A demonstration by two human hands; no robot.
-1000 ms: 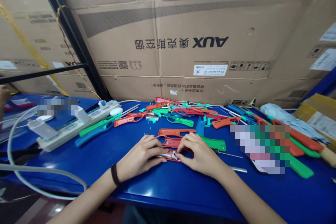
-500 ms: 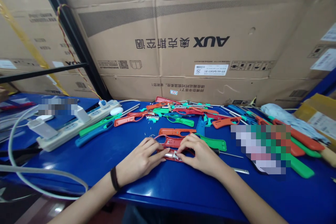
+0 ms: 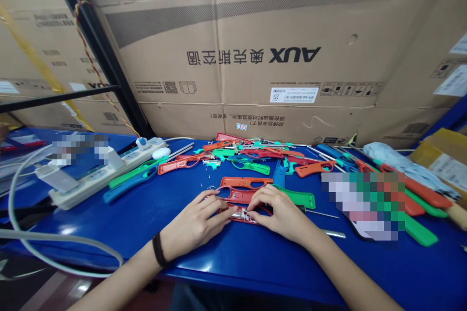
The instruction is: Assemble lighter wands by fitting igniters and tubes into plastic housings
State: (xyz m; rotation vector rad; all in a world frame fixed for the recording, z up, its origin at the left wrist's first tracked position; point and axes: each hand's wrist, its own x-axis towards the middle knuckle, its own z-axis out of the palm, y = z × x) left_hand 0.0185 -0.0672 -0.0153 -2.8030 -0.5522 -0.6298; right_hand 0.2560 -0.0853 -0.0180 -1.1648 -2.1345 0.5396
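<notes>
— Your right fingertips are closing, thumb against forefinger, on the small metal piece. It is lying in the near end of the red shell.

— And your left fingertips are stretching out flat, side by side and gripping nothing. They are pressing the same shell down from the other side. A second ago they were curling over it. Now they are reaching further in, almost meeting the right ones.

— So your left hand is creeping towards the middle while your right hand is hardly shifting.

— The shell itself is not travelling. It is lying on the blue table just in front of you, where it was lying a second ago, with the piece at its near edge.

— By my reading, you are still seating that piece and not yet letting go of it. Whether it is sitting fully home I cannot tell, since your fingers are covering it.

— Further out, the orange shell is resting just behind the red one and the green shell is lying beside your right knuckles.

— Nothing out there is moving. The power strip is sitting well off to your left.
</notes>
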